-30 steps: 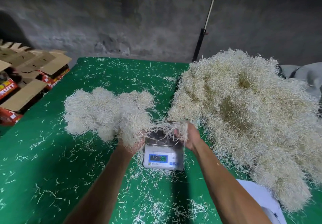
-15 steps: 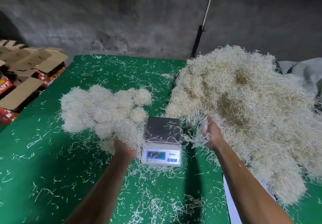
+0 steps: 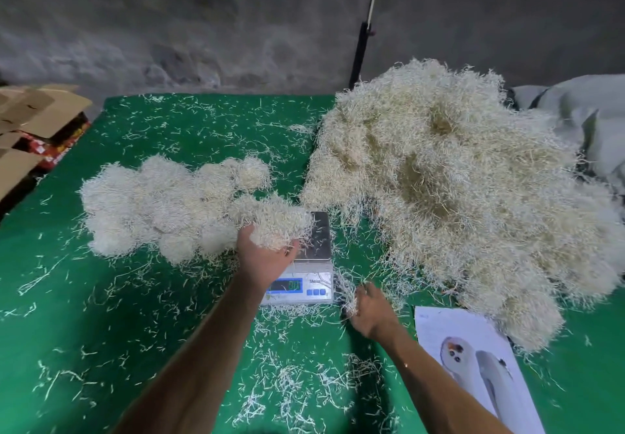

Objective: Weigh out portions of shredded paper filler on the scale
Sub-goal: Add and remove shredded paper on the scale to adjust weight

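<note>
Since half a second ago our left hand [image 3: 267, 258] has carried its clump over from the portion pile onto the near-left corner of the scale, and our right hand [image 3: 367, 308] has drawn back from the big heap to the table just right of the display.

Left fingers curl under and around a fist-sized wad of off-white shredded paper filler [image 3: 274, 222], palm up, holding it over the brushed-metal platform of the small grey digital scale [image 3: 319, 237]. Whether the wad already rests on the platform, we cannot tell. Right fingers pinch a thin tuft of paper shreds [image 3: 348, 293], probably held ready as a top-up to trim the weight.

Display digits are lit but unreadable (too blurred).

Left of the scale lies the cluster of rounded, finished off-white portions [image 3: 159, 207], touching one another; right of it, the large loose cream heap of unweighed filler [image 3: 449, 190], within easy reach of the right hand. Stray shreds litter the green felt tabletop [image 3: 84, 315]. A white printed sheet [image 3: 473, 362] sits near right; brown cardboard cartons [image 3: 37, 119] stand off the table's left edge.
</note>
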Demonstrator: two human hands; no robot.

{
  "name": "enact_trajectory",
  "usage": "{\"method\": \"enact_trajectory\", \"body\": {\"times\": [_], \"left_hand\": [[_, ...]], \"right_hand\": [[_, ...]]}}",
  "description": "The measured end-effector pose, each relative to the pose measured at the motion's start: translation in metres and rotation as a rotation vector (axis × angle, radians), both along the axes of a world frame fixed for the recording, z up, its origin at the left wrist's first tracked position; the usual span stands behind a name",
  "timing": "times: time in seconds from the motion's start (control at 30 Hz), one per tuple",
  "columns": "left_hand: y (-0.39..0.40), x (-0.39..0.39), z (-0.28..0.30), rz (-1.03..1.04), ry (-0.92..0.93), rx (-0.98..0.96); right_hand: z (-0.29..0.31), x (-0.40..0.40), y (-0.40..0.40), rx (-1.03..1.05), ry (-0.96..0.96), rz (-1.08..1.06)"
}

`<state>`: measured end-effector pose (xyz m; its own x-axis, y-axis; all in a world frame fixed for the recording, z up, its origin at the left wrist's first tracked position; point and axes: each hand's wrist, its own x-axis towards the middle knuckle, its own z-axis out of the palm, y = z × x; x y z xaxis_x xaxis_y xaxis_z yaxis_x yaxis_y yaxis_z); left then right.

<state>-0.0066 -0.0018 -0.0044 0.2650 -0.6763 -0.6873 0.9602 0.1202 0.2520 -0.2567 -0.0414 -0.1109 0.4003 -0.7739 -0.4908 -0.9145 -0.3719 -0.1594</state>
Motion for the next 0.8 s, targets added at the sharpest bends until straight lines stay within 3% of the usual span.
{"method": "enact_trajectory", "body": {"times": [0.17,0.4,0.57,0.7,0.73,0.77,0.8], "left_hand": [[-0.009,-0.020,-0.010,-0.179,-0.170,0.185],[0.010,-0.064,-0.025,-0.159,-0.194,-0.007],[0.023,-0.066,-0.043,-0.229,-0.256,0.119],[0.007,-0.049,-0.045,-0.052,-0.143,0.131],[0.006,-0.046,-0.041,-0.087,-0.174,0.132],[0.001,-0.041,-0.043,-0.166,-0.346,0.150],[-0.004,-0.038,-0.042,-0.169,-0.331,0.153]], "right_hand": [[-0.024,-0.015,0.021,0.040,0.020,-0.045],[-0.033,-0.015,0.026,0.042,-0.033,-0.110],[-0.036,-0.014,0.026,0.052,-0.034,-0.113],[-0.036,-0.014,0.028,0.062,-0.022,-0.114],[-0.036,-0.014,0.028,0.060,-0.017,-0.112],[-0.036,-0.013,0.028,0.057,-0.011,-0.109],[-0.036,-0.013,0.028,0.057,-0.005,-0.108]]}}
